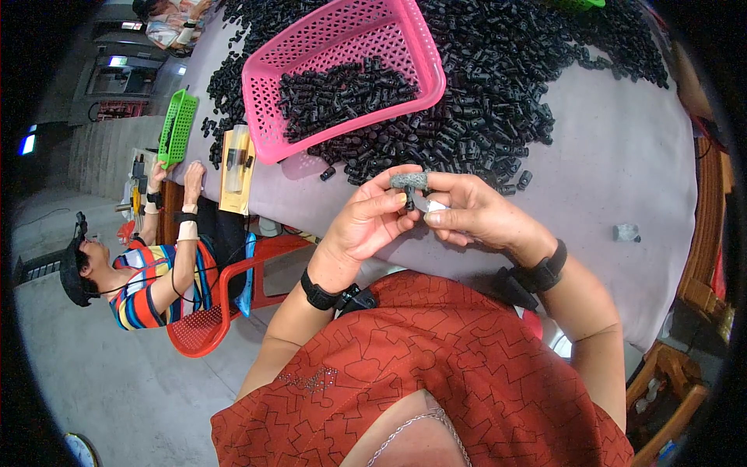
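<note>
Just above the table's near edge, my left hand (372, 215) is closed, thumb and fingers pinching a small black cylindrical plastic part (409, 200). A grey speckled sleeve-like piece (409, 180) lies across the fingertips above that part; whether it is worn on a finger or held, I cannot tell. My right hand (481, 212) comes in close from the other side, its thumb and forefinger closed on a small white piece (436, 207). The working end of the white piece is mostly hidden between the hands. Both wrists wear black bands.
A pink basket (268, 93) of black parts stands on a large heap of similar parts (482, 93). A yellow tray (236, 175) sits at its left. On the right of the grey tablecloth (607, 163) lies a clear small container (625, 233). Another person (167, 272) sits left, near a green basket (178, 128).
</note>
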A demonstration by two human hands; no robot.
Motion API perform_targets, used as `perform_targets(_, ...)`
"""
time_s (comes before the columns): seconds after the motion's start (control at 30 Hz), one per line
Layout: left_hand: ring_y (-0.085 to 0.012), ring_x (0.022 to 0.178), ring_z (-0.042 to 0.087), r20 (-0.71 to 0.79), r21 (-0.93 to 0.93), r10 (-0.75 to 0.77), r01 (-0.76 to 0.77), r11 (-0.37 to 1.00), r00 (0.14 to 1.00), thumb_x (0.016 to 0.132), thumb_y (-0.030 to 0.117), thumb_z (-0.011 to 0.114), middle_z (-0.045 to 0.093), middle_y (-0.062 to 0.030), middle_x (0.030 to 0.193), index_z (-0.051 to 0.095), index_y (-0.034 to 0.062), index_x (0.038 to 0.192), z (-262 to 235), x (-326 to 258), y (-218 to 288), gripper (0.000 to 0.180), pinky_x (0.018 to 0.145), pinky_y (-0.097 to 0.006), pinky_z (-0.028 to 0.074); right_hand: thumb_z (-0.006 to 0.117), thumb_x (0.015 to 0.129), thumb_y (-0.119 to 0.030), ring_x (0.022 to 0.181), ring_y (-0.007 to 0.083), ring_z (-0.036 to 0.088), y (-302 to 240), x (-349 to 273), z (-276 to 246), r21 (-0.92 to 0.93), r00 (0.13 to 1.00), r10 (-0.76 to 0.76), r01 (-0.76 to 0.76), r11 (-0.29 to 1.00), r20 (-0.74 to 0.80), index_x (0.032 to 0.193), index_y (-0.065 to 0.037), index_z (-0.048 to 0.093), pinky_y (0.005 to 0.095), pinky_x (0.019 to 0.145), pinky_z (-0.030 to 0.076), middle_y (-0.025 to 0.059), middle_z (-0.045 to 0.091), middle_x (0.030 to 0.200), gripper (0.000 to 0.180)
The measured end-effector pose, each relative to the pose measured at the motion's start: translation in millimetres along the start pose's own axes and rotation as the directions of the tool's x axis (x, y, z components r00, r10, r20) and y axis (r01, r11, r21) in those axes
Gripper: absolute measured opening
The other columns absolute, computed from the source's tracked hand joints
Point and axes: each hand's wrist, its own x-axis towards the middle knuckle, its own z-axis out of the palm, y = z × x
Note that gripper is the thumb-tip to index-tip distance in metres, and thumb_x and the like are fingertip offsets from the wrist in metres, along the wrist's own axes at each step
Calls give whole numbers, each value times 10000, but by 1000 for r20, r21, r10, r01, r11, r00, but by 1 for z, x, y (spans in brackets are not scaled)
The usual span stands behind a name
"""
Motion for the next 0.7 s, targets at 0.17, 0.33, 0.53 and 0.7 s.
perform_targets(0.17, -192, 875, 679, -36, 38, 4, -2, 999, 999, 912, 30, 598, 665, -97, 1049, 499, 3, 1306, 1, 1, 1, 407, 784, -306, 583, 588, 954, -190, 495, 8, 419, 4, 2, -4, -2, 998, -13, 13, 1000, -59, 1225, -40, 567, 157, 422, 294, -38, 564, 715, 310)
perform_targets(0.33, -183, 885, 677, -158, 107, 65, -48, 993, 985, 936, 41, 572, 662, -99, 1063, 536, -13, 1271, -2, -6, 12, 342, 795, -303, 586, 588, 944, -171, 470, 2, 418, -5, 1, -2, -31, 971, -106, 102, 994, -215, 1202, -60, 579, 159, 410, 284, -64, 528, 654, 281)
perform_targets(0.53, -163, 887, 631, -235, 150, 99, -64, 987, 967, 939, 72, 586, 634, -101, 1050, 561, 6, 1232, -5, -8, 14, 301, 741, -262, 545, 587, 941, -149, 487, 11, 420, 0, 4, -5, -67, 964, -73, 58, 996, -256, 1189, -43, 567, 163, 421, 295, -46, 523, 670, 271)
perform_targets(0.7, -141, 809, 591, -80, 24, 90, -88, 996, 993, 944, 122, 607, 625, -107, 1043, 554, 6, 1241, -14, -7, 10, 324, 712, -237, 526, 589, 944, -153, 486, 5, 442, 2, 5, -6, -63, 969, -60, 46, 997, -241, 1125, -68, 581, 162, 410, 306, -57, 532, 666, 200)
